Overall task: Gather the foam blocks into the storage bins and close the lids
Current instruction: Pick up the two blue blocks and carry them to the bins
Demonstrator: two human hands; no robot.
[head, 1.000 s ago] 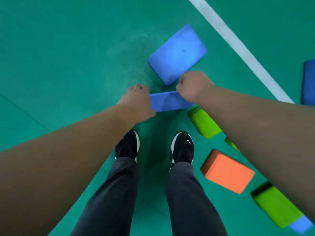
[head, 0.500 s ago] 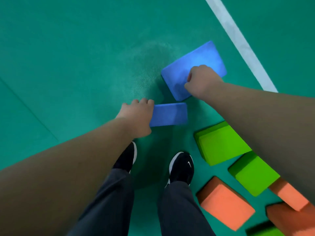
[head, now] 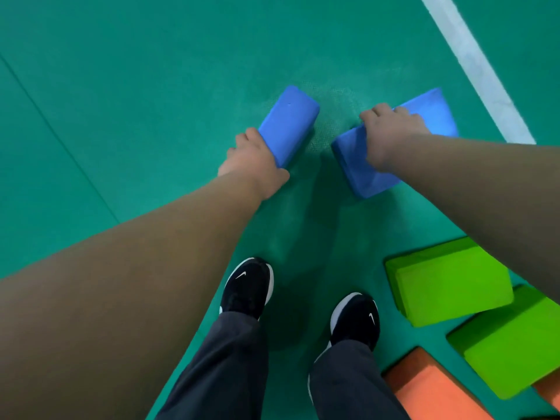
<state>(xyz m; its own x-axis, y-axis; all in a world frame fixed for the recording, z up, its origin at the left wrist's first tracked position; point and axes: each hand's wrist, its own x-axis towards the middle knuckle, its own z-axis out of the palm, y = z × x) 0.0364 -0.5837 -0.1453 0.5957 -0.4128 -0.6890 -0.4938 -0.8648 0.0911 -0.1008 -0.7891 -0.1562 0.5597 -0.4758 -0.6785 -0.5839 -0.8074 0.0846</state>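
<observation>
We look down on a green sports floor (head: 151, 86) that fills the view, crossed by a white line (head: 472, 65) at upper right and a thin seam (head: 60, 137) at left. Two green foam blocks (head: 451, 286) (head: 515, 344) lie at lower right, touching corner to side, and just beyond them we count two orange foam blocks, one (head: 424, 392) cut off by the bottom edge and one (head: 548, 389) only a sliver. Ahead of our feet are two blue foam blocks, near each other but apart. Our left grip (head: 254, 160) is curled round the near end of the left blue block (head: 291, 122); our right grip (head: 391, 134) clasps the right blue block (head: 363, 168) across its middle, fingers (head: 381, 110) hooked over the far edge. Whether either block is clear of the floor we cannot tell. Below stand our two black shoes (head: 248, 286) (head: 356, 319) under dark trousers (head: 224, 374).
</observation>
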